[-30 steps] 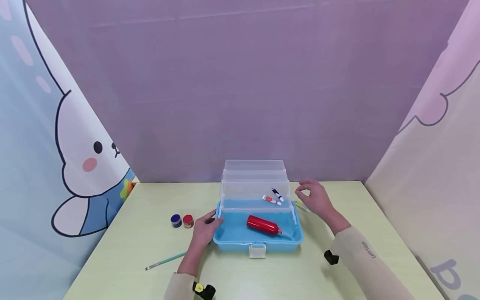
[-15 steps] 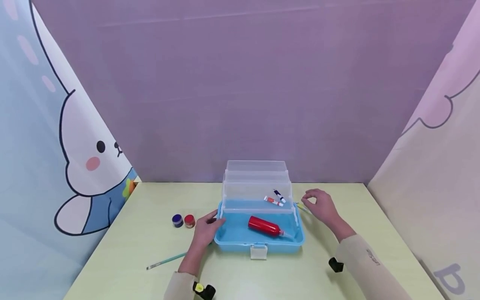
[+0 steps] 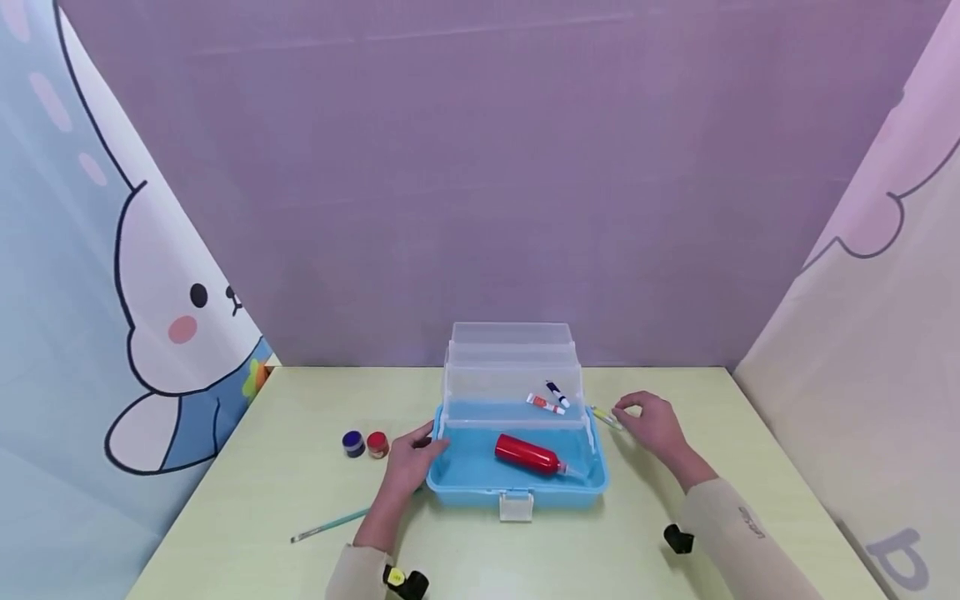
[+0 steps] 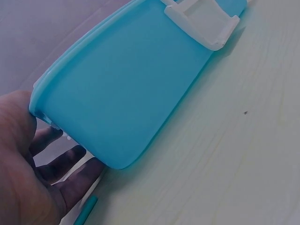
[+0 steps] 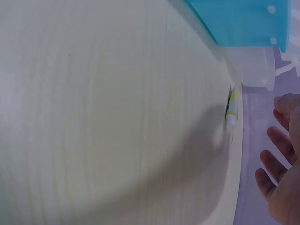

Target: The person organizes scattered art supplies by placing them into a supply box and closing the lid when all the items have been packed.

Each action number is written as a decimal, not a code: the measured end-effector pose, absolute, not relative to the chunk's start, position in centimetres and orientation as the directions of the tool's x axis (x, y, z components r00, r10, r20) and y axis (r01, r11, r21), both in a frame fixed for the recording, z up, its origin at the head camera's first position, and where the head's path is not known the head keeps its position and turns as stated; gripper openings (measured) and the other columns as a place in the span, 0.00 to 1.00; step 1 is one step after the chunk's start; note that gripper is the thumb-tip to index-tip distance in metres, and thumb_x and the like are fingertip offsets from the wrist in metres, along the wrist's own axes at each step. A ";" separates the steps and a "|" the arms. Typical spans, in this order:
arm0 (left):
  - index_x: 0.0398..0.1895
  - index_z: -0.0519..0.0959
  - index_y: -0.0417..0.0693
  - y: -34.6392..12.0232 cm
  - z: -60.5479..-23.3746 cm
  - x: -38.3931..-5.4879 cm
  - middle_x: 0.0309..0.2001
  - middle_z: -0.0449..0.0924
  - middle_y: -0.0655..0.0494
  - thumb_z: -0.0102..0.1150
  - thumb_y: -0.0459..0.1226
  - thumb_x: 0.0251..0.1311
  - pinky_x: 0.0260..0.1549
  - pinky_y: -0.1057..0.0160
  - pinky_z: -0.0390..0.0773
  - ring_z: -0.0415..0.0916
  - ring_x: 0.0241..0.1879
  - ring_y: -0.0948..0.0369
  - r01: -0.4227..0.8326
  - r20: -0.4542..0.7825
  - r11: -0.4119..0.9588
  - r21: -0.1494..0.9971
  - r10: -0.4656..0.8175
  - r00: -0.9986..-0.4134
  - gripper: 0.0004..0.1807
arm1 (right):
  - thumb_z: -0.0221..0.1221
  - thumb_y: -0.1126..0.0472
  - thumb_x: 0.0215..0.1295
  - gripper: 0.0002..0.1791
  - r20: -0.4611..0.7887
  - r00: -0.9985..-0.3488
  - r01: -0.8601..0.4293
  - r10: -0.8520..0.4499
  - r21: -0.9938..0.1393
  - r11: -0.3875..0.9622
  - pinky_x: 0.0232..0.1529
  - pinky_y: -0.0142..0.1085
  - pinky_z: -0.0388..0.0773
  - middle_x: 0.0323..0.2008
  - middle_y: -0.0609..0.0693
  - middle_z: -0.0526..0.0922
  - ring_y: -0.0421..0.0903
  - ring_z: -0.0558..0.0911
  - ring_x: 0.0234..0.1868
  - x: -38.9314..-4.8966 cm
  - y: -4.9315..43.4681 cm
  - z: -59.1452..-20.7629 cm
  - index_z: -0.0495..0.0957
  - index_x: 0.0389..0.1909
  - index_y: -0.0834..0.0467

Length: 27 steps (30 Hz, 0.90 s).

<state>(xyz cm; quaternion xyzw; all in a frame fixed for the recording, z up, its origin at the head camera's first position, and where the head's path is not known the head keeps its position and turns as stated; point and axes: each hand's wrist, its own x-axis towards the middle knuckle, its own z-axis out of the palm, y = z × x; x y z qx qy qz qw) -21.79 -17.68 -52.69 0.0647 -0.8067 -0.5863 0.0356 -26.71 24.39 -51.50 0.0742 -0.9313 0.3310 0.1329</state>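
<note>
right hand (image 3: 654, 423) is lower now, half-curled, empty, perhaps reaching for small yellow-white tube (image 5: 232, 110) at its left; next needs pinching. left hand (image 3: 408, 462) grips light-blue plastic box (image 3: 474, 497).

Head view high, fwd/down over table (image 3: 570, 562); wrist views close, L/R; all incl. box (image 3: 558, 498).

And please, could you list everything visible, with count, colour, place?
Table: 1, pale yellow, beneath
Box: 1, blue, clear tiers, on table
Bottle: 1, red, in box
Tubes: 3, red-white and navy-white on tiers, yellow-white right of box
Jars: 2, blue and red, left of box
Brush: 1, teal, lower left, partly hidden
Cloths: 3, purple behind, printed both sides
Wrist cameras: 2, black, wrists
Sleeves: 2, beige, forearms
Left hand: 1, gripping box edge
Right hand: 1, near yellow-white tube
</note>
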 end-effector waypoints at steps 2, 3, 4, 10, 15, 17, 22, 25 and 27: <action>0.61 0.76 0.42 -17.7 -52.7 -21.8 0.40 0.81 0.47 0.68 0.43 0.57 0.38 0.58 0.80 0.77 0.38 0.55 -0.050 -0.006 0.304 0.951 -0.144 -0.990 0.29 | 0.64 0.60 0.62 0.09 0.282 -0.958 -0.216 -0.050 -0.596 0.773 0.53 0.57 0.71 0.44 0.61 0.83 0.63 0.78 0.51 -26.7 24.4 -51.6 0.85 0.35 0.62; 0.61 0.76 0.43 -17.7 -52.7 -21.8 0.39 0.81 0.47 0.68 0.43 0.56 0.38 0.58 0.80 0.77 0.38 0.55 -0.044 0.000 0.305 0.951 -0.143 -0.990 0.29 | 0.64 0.60 0.62 0.09 0.271 -0.961 -0.208 -0.049 -0.599 0.774 0.53 0.57 0.71 0.44 0.61 0.83 0.63 0.78 0.51 -26.7 24.4 -51.7 0.85 0.35 0.62; 0.61 0.76 0.42 -17.7 -52.7 -21.8 0.39 0.81 0.47 0.68 0.43 0.57 0.37 0.58 0.80 0.77 0.38 0.55 -0.034 0.009 0.309 0.951 -0.137 -0.990 0.29 | 0.64 0.59 0.62 0.09 0.259 -0.965 -0.198 -0.046 -0.598 0.777 0.53 0.57 0.71 0.45 0.61 0.83 0.63 0.78 0.51 -26.7 24.4 -51.8 0.85 0.35 0.62; 0.62 0.76 0.44 -17.4 -52.7 -21.8 0.40 0.81 0.47 0.68 0.43 0.57 0.39 0.57 0.80 0.76 0.39 0.55 -0.058 -0.018 0.301 0.952 -0.133 -0.991 0.29 | 0.63 0.56 0.62 0.11 0.155 -0.988 -0.102 -0.009 -0.604 0.790 0.41 0.48 0.74 0.43 0.60 0.83 0.53 0.78 0.37 -26.9 24.8 -52.2 0.85 0.37 0.61; 0.63 0.75 0.45 -17.3 -52.7 -21.9 0.43 0.81 0.46 0.67 0.44 0.57 0.43 0.54 0.80 0.77 0.42 0.53 -0.072 -0.028 0.293 0.953 -0.151 -0.988 0.30 | 0.62 0.55 0.62 0.13 0.121 -0.993 -0.070 0.007 -0.620 0.781 0.31 0.39 0.71 0.43 0.59 0.83 0.48 0.75 0.30 -27.1 24.9 -52.4 0.85 0.39 0.61; 0.63 0.75 0.45 -17.4 -52.8 -21.8 0.44 0.81 0.46 0.67 0.45 0.57 0.44 0.53 0.80 0.77 0.42 0.53 -0.077 -0.031 0.301 0.950 -0.153 -0.988 0.30 | 0.63 0.55 0.61 0.13 0.102 -0.995 -0.053 0.014 -0.624 0.779 0.29 0.38 0.71 0.43 0.59 0.83 0.47 0.74 0.31 -27.0 24.9 -52.6 0.85 0.38 0.61; 0.63 0.74 0.45 -17.6 -53.0 -21.6 0.46 0.81 0.45 0.67 0.45 0.58 0.46 0.51 0.79 0.77 0.44 0.52 -0.089 -0.047 0.300 0.950 -0.146 -0.988 0.31 | 0.64 0.56 0.61 0.12 0.073 -0.997 -0.033 0.018 -0.635 0.772 0.26 0.37 0.71 0.39 0.57 0.84 0.46 0.74 0.27 -26.7 25.1 -53.1 0.85 0.38 0.61; 0.63 0.75 0.46 -17.6 -53.1 -21.7 0.47 0.81 0.45 0.67 0.45 0.57 0.48 0.50 0.78 0.77 0.45 0.52 -0.092 -0.051 0.287 0.953 -0.149 -0.988 0.31 | 0.64 0.57 0.61 0.12 0.067 -0.998 -0.034 0.011 -0.641 0.767 0.24 0.37 0.71 0.35 0.55 0.84 0.45 0.74 0.25 -26.8 25.2 -53.2 0.84 0.39 0.63; 0.63 0.75 0.46 -17.6 -53.1 -21.7 0.47 0.81 0.45 0.67 0.45 0.57 0.48 0.50 0.78 0.77 0.45 0.52 -0.094 -0.052 0.285 0.954 -0.149 -0.987 0.30 | 0.64 0.57 0.61 0.13 0.052 -0.999 -0.023 0.014 -0.638 0.769 0.24 0.36 0.72 0.34 0.54 0.84 0.45 0.74 0.25 -26.8 25.1 -53.2 0.84 0.40 0.63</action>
